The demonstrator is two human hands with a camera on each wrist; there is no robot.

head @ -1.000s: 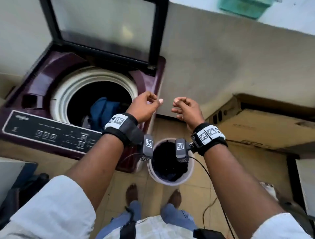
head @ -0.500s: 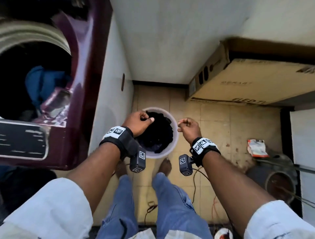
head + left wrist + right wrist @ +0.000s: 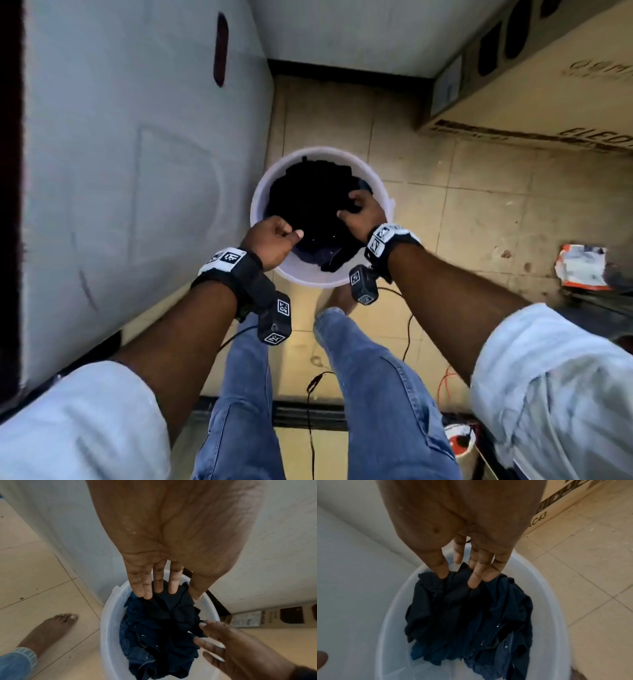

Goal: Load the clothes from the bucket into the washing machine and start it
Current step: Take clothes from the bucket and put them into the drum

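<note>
A white bucket [image 3: 256, 205] stands on the floor beside the washing machine's white side panel [image 3: 137, 144] and holds dark blue and black clothes [image 3: 308, 205]. My right hand [image 3: 359, 214] is down inside the bucket. Its thumb and fingertips [image 3: 473, 584] dig into the top dark garment [image 3: 462, 615], with a fold between them. My left hand [image 3: 274, 240] hovers over the bucket's near-left rim. In the left wrist view the left hand [image 3: 171, 592] has straight fingers, holds nothing, and stays just above the clothes [image 3: 163, 628]. The machine's tub is out of view.
A large cardboard box [image 3: 548, 85] lies on the tiles to the right of the bucket. My bare feet [image 3: 51, 628] stand just behind it. Thin cables [image 3: 311, 394] trail on the floor by my legs, and an orange and white packet [image 3: 582, 267] lies far right.
My view has dropped from the machine's open tub to the bucket on the floor. Both hands came down to it, and the right hand reached into the clothes.
</note>
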